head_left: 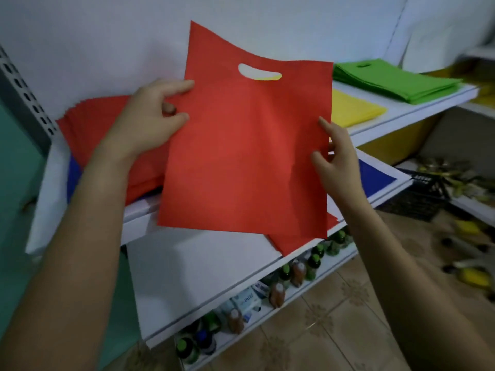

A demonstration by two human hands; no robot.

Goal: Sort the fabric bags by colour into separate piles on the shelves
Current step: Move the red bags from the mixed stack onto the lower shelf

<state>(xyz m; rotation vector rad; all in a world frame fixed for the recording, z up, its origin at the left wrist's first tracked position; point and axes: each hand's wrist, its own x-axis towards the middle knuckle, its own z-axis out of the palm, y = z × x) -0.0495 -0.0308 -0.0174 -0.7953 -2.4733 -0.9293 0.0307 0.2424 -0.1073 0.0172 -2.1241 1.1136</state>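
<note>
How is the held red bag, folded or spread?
Spread: the red bag shows its full flat face, handle slot visible near the top, left hand and right hand pinching opposite side edges.

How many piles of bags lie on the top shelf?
3: a red pile at the left, a yellow pile in the middle, a green pile at the right. The held red bag may hide more; blue fabric by the red pile is unclear.

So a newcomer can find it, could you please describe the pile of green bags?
Start at the white upper shelf along the wall. Follow it rightward past the yellow bags to the green pile near its end. It alone is green, a flat stack with an oval handle hole on top.
</note>
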